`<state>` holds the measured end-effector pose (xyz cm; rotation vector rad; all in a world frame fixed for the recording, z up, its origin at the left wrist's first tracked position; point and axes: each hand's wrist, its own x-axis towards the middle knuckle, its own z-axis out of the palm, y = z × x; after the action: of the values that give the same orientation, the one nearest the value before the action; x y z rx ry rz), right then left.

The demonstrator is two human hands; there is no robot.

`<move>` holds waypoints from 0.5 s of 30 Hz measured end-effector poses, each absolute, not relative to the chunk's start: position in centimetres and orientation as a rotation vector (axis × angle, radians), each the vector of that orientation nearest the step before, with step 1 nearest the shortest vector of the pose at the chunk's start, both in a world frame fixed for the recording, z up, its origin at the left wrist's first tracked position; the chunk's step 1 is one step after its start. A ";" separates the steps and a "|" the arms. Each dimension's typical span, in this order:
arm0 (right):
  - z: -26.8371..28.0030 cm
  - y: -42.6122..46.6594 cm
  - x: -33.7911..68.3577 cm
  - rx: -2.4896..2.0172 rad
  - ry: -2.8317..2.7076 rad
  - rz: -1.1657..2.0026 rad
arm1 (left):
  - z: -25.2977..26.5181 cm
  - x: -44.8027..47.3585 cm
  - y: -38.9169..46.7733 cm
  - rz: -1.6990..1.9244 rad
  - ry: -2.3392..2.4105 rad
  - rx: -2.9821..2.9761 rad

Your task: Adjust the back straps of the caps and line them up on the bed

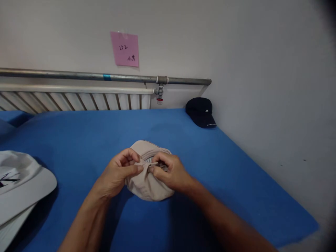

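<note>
Both my hands are on a beige baseball cap [147,185] in the middle of the blue surface. Its brim points away from me and the back of the crown faces me. My left hand [120,171] pinches the fabric at the left of the back opening. On the other side, my right hand [170,171] pinches the strap end near a small buckle, which the fingers partly hide. The inside of the cap shows only as a narrow gap between the two hands.
A white cap [26,189] with dark lettering rests at the left edge on something pale. At the far right corner lies a navy cap [201,112] against the wall. Behind the blue-covered table [91,133] are a radiator [112,101], a metal pipe [78,75] and a pink note [125,49].
</note>
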<state>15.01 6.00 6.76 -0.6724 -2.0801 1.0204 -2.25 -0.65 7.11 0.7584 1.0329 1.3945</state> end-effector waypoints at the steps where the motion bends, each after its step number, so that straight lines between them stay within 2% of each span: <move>1: 6.7 5.9 14.9 -0.692 -2.083 0.947 | 7.1 -2.2 -0.6 1.397 1.034 0.752; 4: 6.6 5.7 14.9 -0.710 -2.094 0.916 | 7.0 -2.4 -0.6 1.351 1.050 0.753; 15: 8.2 6.7 16.0 -0.705 -1.904 1.705 | 6.9 -3.2 -0.8 1.273 1.044 0.798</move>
<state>15.99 6.65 8.24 -0.7055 -1.9038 1.7046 -3.16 -0.78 6.87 0.7979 1.0437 1.2735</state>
